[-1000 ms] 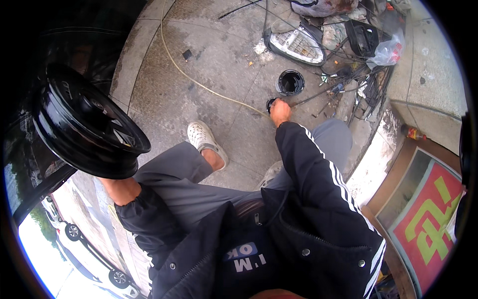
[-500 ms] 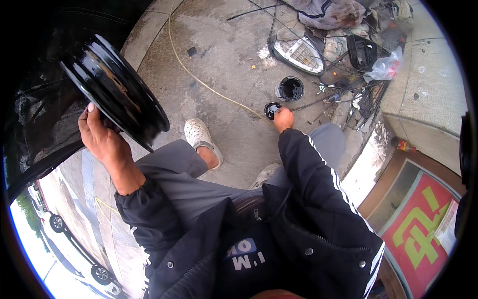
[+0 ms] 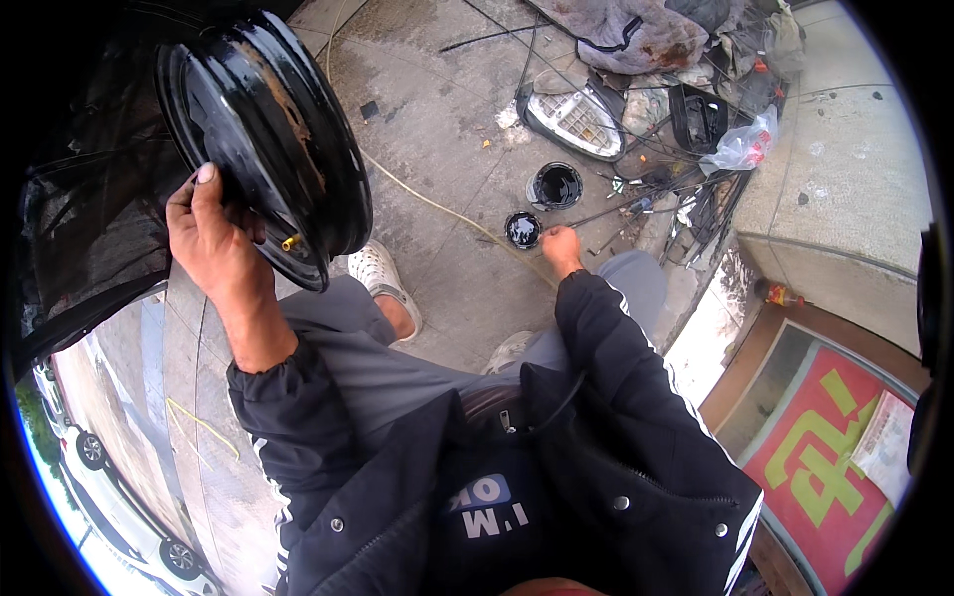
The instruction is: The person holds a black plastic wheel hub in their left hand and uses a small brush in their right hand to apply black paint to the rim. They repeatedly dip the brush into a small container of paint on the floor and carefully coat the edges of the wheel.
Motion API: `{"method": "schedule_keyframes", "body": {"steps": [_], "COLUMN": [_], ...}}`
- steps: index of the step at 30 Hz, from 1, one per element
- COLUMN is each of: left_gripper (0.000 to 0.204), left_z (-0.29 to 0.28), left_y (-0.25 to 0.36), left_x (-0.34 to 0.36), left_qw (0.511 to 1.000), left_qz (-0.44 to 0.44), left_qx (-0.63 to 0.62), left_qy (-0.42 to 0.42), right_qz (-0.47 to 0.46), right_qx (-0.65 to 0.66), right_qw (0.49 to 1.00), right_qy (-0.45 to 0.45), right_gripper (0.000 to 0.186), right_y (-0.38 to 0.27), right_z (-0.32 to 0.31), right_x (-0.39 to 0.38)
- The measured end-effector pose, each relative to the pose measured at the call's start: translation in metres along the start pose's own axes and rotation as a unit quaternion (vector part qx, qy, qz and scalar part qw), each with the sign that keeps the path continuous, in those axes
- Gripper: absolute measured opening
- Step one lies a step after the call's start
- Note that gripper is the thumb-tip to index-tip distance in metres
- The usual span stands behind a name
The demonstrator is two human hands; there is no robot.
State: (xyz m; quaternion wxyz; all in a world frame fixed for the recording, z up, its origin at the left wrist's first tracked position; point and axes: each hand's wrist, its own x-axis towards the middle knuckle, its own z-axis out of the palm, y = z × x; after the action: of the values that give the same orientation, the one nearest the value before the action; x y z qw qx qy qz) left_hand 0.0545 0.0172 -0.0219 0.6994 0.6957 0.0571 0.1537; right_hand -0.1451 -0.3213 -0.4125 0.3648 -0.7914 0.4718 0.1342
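My left hand (image 3: 214,233) grips the edge of a glossy black wheel rim (image 3: 338,149), held up tilted at the upper left, with a brown streak on its barrel and a yellow valve stem (image 3: 291,241) near my fingers. My right hand (image 3: 560,248) is low over the ground, fingers closed beside a small pot of black liquid (image 3: 523,229); what they hold is too small to make out. A larger black-filled tin (image 3: 555,185) stands just beyond the small pot. My feet in white clogs (image 3: 375,273) are below.
A pale hose (image 3: 427,199) crosses the pavement (image 3: 417,99). At upper right lie cables, a white grille part (image 3: 571,114), stained grey fabric (image 3: 656,45) and a plastic bag (image 3: 740,139). A concrete step (image 3: 825,169) and red signboard (image 3: 805,437) flank my right; parked cars (image 3: 119,512) show far left.
My left hand has lifted and turned the wheel rim, moving it up and to the right. My right hand stays by the small pot, now at its right side, uncovering more of it.
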Motion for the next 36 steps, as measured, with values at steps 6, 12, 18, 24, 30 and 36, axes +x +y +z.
{"method": "schedule_keyframes", "body": {"steps": [6,12,18,24,30,36], "left_gripper": [0.029,0.034,0.035,0.044,0.045,0.044], "left_z": [0.018,0.029,0.040,0.037,0.033,0.032], "left_y": [0.002,-0.015,-0.004,0.006,0.005,0.015], "left_x": [-0.003,-0.001,-0.004,-0.005,-0.005,-0.007], "left_qw": [1.000,1.000,0.997,0.995,0.993,0.994], "left_qz": [-0.019,0.001,0.021,0.012,0.008,-0.012], "left_qx": [0.003,0.012,0.077,0.101,0.115,0.112], "left_qy": [-0.008,-0.009,0.011,0.012,0.010,0.005], "right_qz": [-0.043,-0.267,-0.400,-0.506,-0.559,-0.521], "right_qx": [0.501,0.560,0.469,0.355,0.286,0.234], "right_qw": [0.839,0.743,0.768,0.783,0.778,0.816], "right_qy": [-0.206,-0.250,-0.174,-0.073,-0.035,-0.083], "right_gripper": [0.009,0.014,0.015,0.013,0.012,0.011], "right_y": [-0.096,-0.216,-0.289,-0.320,-0.319,-0.315], "right_z": [-0.116,-0.224,-0.247,-0.241,-0.235,-0.230], "right_x": [-0.093,-0.173,-0.211,-0.220,-0.216,-0.215]}}
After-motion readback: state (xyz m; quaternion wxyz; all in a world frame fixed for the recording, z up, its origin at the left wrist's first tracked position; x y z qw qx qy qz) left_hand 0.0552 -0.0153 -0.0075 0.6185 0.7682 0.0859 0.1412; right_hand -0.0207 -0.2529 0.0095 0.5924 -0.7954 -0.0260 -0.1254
